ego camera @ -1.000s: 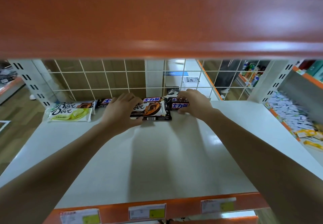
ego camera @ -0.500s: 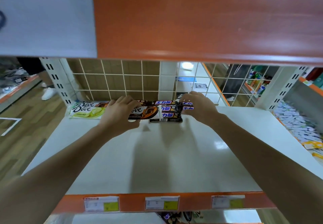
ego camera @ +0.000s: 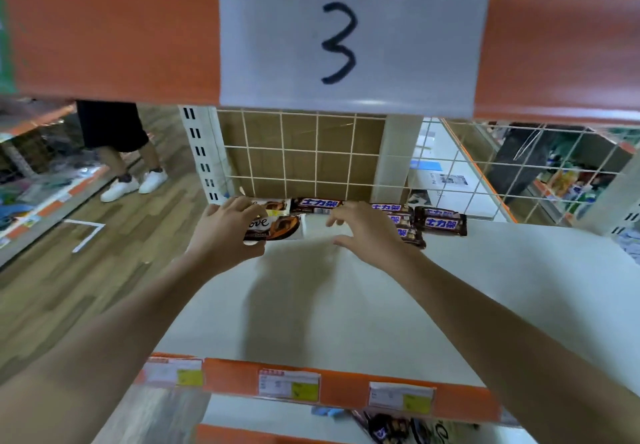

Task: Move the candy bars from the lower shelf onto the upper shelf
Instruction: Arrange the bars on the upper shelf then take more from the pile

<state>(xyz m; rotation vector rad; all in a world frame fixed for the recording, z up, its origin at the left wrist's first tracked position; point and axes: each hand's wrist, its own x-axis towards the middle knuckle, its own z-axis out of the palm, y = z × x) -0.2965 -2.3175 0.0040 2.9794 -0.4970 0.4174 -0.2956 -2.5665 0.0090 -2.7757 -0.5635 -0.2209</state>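
On the white shelf [ego camera: 346,305], at its back, my left hand [ego camera: 225,232] grips the left end of a brown Dove bar [ego camera: 280,229]. A second Dove bar [ego camera: 273,205] lies behind it. My right hand [ego camera: 367,232] hovers with fingers spread and holds nothing. Several dark Snickers bars lie along the wire back: one at the far right [ego camera: 440,222], one in the middle [ego camera: 318,204], others partly hidden under my right hand [ego camera: 410,234]. More candy bars [ego camera: 388,426] show on the shelf below.
An orange shelf edge with a paper label "3" [ego camera: 353,45] hangs close overhead. A wire grid [ego camera: 311,159] closes the back. Price tags [ego camera: 287,383] line the front edge. A person's legs in white shoes [ego camera: 135,180] stand in the left aisle.
My right hand has let go of the Snickers bars and opened; one bar now lies at the right. My left hand still holds the Dove bar. The view has swung left.
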